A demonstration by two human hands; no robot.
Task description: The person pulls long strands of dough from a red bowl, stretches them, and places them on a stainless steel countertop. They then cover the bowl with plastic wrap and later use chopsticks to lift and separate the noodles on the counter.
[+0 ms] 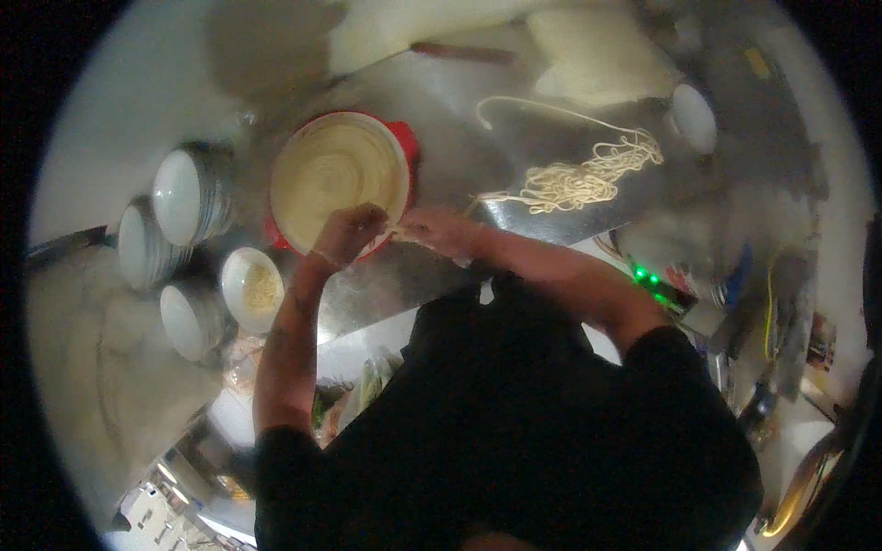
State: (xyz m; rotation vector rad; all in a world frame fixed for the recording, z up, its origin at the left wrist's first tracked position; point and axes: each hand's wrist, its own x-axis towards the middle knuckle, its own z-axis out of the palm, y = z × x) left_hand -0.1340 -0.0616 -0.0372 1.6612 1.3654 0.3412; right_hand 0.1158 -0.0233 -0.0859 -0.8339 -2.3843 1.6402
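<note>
A round red pot (412, 146) with side handles holds pale dough (334, 165) that looks coiled in rings. My left hand (351, 231) is over the pot's near rim, fingers pinched together. Close beside it, just outside the rim, my right hand (441, 231) has its fingers closed. A short pale dough strand (395, 233) spans the gap between both hands, though blur hides its finer detail. To the right lies a tangled heap of long dough strands (575, 184) on the steel table (448, 162). One strand loops away from that heap towards the back.
Several stacked bowls (178, 198) stand at the left. Nearer me is a white bowl (234, 275) with pale yellow contents. A red-brown handle (463, 53) lies at the back, and a white bowl (694, 118) at the far right. Green lights (648, 277) glow on a device by my right arm.
</note>
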